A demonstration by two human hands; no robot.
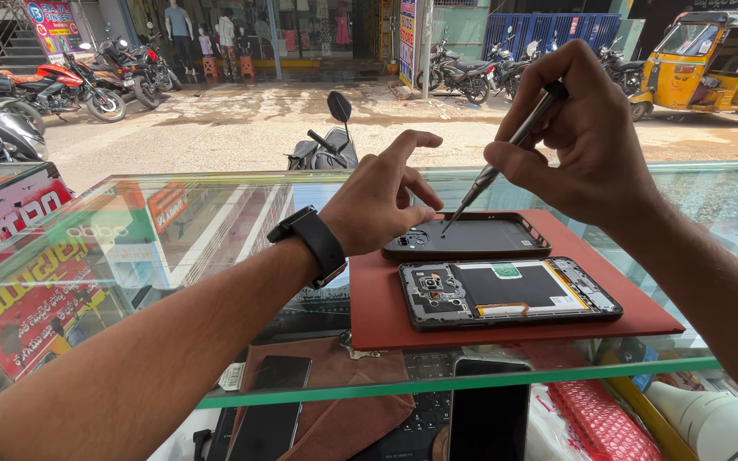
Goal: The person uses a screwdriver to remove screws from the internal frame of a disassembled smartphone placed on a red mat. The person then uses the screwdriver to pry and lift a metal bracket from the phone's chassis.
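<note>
1. Glass counter (pixel 130 256), shop front open to a street behind it. Motorbikes and a yellow three-wheeler (pixel 711 60) parked out there in the sun.
2. Red work mat (pixel 386 316) lies on the glass top, right of centre. Both phone parts sit on it.
3. Opened phone (pixel 510 292) at the near edge of the mat, inner side up: dark battery, camera block at its left end, thin yellow strip along the lower edge.
4. Back cover (pixel 471 236) just behind the phone, close but apart from it, lying flat with its inside face up and camera cut-outs at the left end.
5. Left hand (pixel 382 205) rests on the left end of the back cover, fingers part spread, thumb and fingertips pressing it down. Nothing gripped. Black watch (pixel 309 239) on that wrist.
6. Right hand (pixel 587 137) closed round a slim grey screwdriver (pixel 506 154), held like a pen, slanting down to the left. Its tip meets the inside of the back cover near the middle.
7. Shelf under the glass: brown pouch (pixel 343 401), two dark phones (pixel 271 410) face up, red bubble wrap (pixel 595 418) to the right.
</note>
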